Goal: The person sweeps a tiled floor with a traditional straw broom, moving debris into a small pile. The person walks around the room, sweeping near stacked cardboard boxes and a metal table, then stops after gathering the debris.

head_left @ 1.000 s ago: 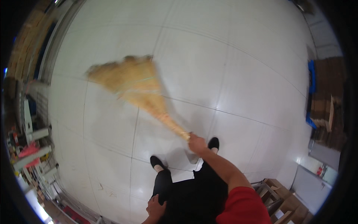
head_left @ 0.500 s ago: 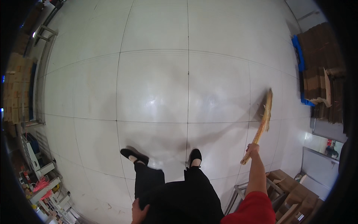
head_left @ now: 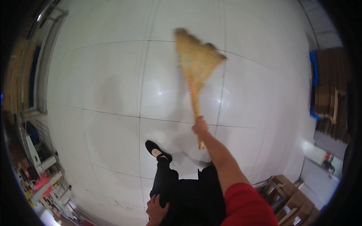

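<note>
A straw broom (head_left: 196, 64) with a flared, fan-shaped head stretches away in front of me over the pale tiled floor (head_left: 113, 86). My right hand (head_left: 200, 125) is wrapped around its handle, and a short end of the handle sticks out below the fist. The broom head is slightly blurred; whether its bristles touch the floor I cannot tell. My left hand (head_left: 157, 209) rests against my black trousers near the thigh, holding nothing, with its fingers apart.
Stacked flat cardboard (head_left: 328, 83) with a blue edge stands at the right. Opened cartons (head_left: 290, 199) sit on a metal frame at the lower right. Shelving with boxes (head_left: 22, 75) lines the left, and equipment with pink strands (head_left: 43, 182) is at the lower left.
My right hand has swung the broom from the right across to the middle, and its broad face now shows. My feet have stepped, and the view has shifted.
</note>
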Demonstrator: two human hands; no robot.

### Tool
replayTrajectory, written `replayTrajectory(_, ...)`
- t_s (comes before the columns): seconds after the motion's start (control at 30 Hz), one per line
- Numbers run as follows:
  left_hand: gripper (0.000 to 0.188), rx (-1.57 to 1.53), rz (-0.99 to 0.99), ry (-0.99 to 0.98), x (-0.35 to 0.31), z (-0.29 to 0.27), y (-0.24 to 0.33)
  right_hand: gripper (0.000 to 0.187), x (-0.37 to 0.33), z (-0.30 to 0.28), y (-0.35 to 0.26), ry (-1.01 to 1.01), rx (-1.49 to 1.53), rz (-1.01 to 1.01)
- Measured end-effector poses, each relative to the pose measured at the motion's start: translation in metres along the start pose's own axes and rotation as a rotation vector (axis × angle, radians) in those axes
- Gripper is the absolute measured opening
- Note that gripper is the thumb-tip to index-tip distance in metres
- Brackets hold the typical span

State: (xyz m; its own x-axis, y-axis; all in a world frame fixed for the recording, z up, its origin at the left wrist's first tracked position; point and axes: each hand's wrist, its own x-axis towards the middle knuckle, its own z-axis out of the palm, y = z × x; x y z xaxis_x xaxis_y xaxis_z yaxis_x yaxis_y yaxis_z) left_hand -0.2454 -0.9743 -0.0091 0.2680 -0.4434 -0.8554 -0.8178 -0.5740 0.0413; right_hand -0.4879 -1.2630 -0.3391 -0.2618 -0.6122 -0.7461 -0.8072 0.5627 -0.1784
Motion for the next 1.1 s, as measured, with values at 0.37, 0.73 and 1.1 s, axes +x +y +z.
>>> replayTrajectory(0.37, 0.069, -0.205, -0.070, -0.163, 0.040, -0.097, -0.035, 0.019, -0.262, 0.271, -0.266, -0.655, -0.321, -0.705)
replayTrajectory(0.73, 0.072, -0.131, -0.127, -0.146, 0.055, -0.123, 0.017, 0.030, -0.225, 0.160, -0.291, -0.603, -0.274, -1.024)
replayTrajectory(1.1, 0.074, -0.062, -0.180, 0.029, 0.062, -0.087, 0.145, 0.036, 0.008, -0.252, -0.004, -0.030, -0.208, -0.419)
